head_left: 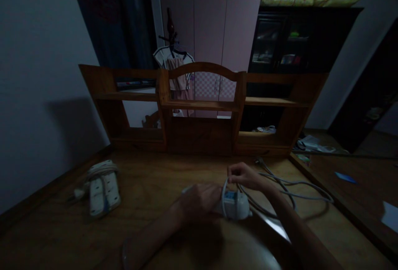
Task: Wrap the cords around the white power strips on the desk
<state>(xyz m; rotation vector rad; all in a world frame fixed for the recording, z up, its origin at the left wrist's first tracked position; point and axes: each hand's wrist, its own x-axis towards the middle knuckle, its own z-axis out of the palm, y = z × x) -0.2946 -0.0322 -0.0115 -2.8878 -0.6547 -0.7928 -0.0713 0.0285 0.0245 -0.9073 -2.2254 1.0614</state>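
left hand (200,200) over power strip (230,209), cord (223,200) in right hand (245,177)

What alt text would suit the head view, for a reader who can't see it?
The left hand grips a white power strip over a wooden desk while the right hand pinches a cord looped around it. Another power strip, wrapped in its own cord, lies at left; behind stands a wooden shelf unit.
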